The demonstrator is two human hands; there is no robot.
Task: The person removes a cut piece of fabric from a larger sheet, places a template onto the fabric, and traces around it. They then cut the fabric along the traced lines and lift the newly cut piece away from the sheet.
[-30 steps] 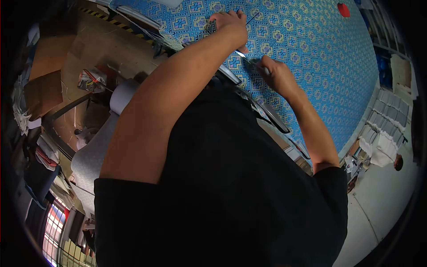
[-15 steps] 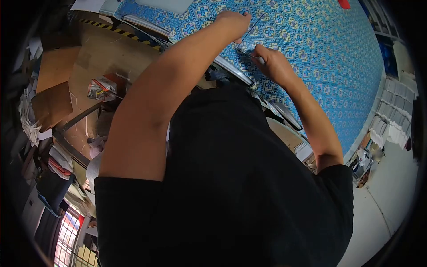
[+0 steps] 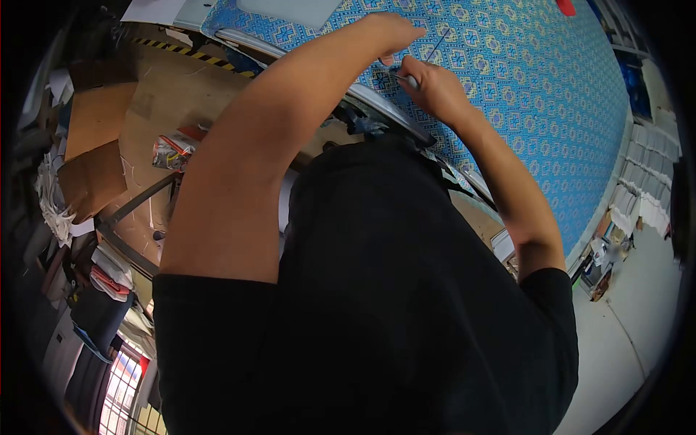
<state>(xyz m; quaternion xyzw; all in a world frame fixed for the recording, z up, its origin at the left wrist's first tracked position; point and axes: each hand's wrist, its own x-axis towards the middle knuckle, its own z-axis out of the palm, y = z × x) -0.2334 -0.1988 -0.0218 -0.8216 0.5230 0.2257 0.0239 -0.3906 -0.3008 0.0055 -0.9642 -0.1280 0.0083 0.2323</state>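
My left hand point(image 3: 395, 36) is over the blue patterned cloth point(image 3: 507, 87), one finger stretched out to the right and the thumb apart below it; the other fingers are hidden under the hand. Close beside it, my right hand point(image 3: 438, 90) is closed around a small tool with a pale rounded handle point(image 3: 412, 82). The tool's thin metal end points left, toward the left thumb. A thin dark strip point(image 3: 437, 45) lies slantwise on the cloth, its lower part passing behind the right hand.
A rounded metal edge point(image 3: 391, 112) runs along the near side of the cloth-covered table. A pale flat panel point(image 3: 290, 11) lies at its far left. Cardboard point(image 3: 94, 123) and a bright packet point(image 3: 172, 152) are on the floor at left. White stacks point(image 3: 641, 170) stand at right.
The right hand has moved slightly up and left, closer to the left hand, and now covers the strip's lower part. A left finger has stretched out. The view has shifted slightly.
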